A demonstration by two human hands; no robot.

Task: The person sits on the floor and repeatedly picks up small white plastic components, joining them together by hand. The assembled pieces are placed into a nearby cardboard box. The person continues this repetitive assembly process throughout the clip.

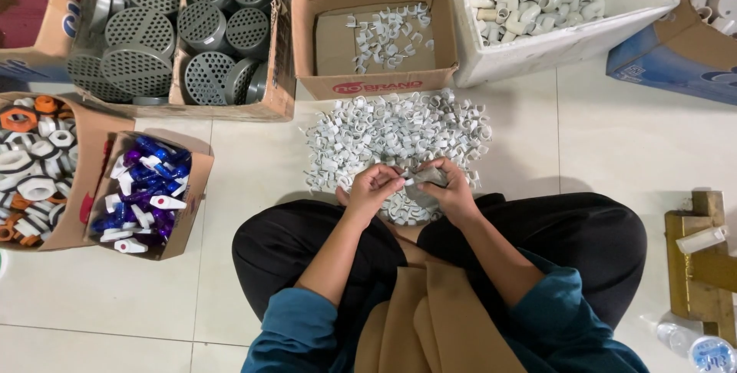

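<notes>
A floor (253, 173) of pale glossy tiles fills the frame, and a person sits cross-legged on it at the lower centre, in black trousers and teal sleeves.

Just above the knees, at the centre, the left hand (374, 189) pinches one small white clip (404, 181) between its fingertips. The right hand (453, 189) is closed around a small grey piece (430, 176), and the clip's end meets that piece between the two hands. Directly beyond the hands, touching their far side, spreads a heap of white clips (395, 133), far too many to count.

Along the top edge stand four containers. A cardboard box of grey perforated caps (176, 31) sits at upper left, with about ten caps showing. An open cardboard box (376, 28) at top centre holds a scatter of clips. A white foam box of white elbow fittings (556, 4) is at upper right, and a blue carton (675, 58) lies in the corner.

At the left edge are two more cartons, one of white and orange nuts (34, 166), and one of blue and purple valves (146, 189).
</notes>
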